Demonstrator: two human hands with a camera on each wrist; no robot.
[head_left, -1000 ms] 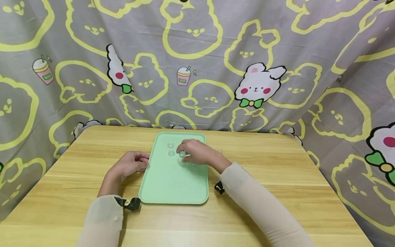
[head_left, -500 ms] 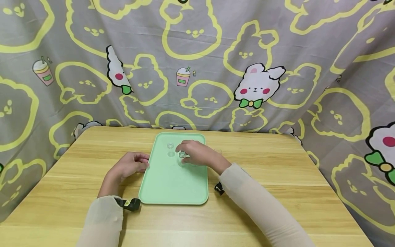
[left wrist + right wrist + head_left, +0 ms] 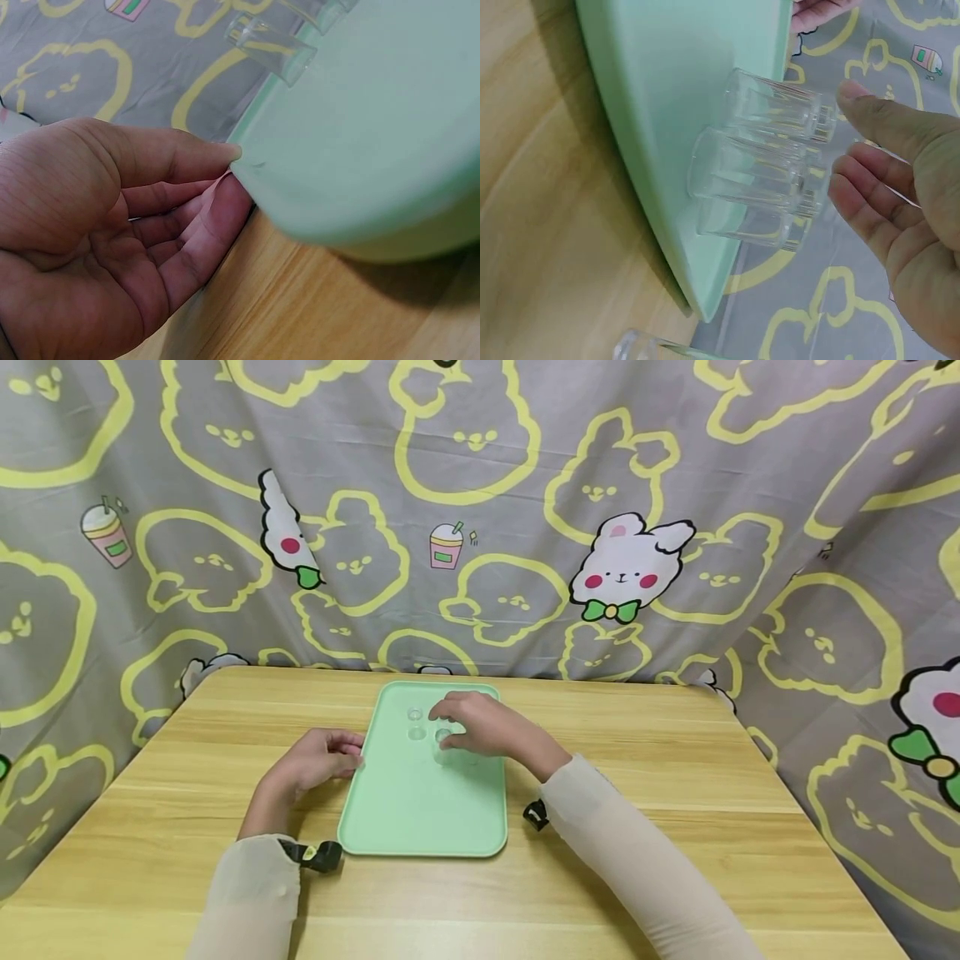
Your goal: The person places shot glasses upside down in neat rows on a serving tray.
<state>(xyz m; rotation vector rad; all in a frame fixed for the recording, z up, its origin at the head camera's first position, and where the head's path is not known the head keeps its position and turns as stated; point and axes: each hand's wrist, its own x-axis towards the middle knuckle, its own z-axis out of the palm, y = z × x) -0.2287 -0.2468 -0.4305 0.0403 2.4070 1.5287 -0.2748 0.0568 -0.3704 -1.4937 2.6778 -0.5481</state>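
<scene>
Several clear glasses stand upside down near the far end of a green tray [image 3: 420,810]. At the tray's left edge, my left hand [image 3: 318,756] pinches the rim, its thumb [image 3: 217,156] on top and fingers curled below. Over the glasses is my right hand [image 3: 483,724], thumb and fingers spread apart with nothing held between them. In the right wrist view its fingertips hover just off the upturned bases of the nearest glass [image 3: 742,169] and the glass beside it [image 3: 776,105]. My right hand partly hides the glasses beneath it in the head view.
Another clear glass [image 3: 634,346] is on the wooden table [image 3: 637,752], outside the tray's right edge. A patterned grey curtain [image 3: 510,460] hangs behind the table and along its sides. A black wrist camera [image 3: 322,856] sits by the left sleeve.
My right hand has let go of a glass, lifted slightly and spread its fingers; the glass stays on the tray. My left hand and the tray have not moved.
</scene>
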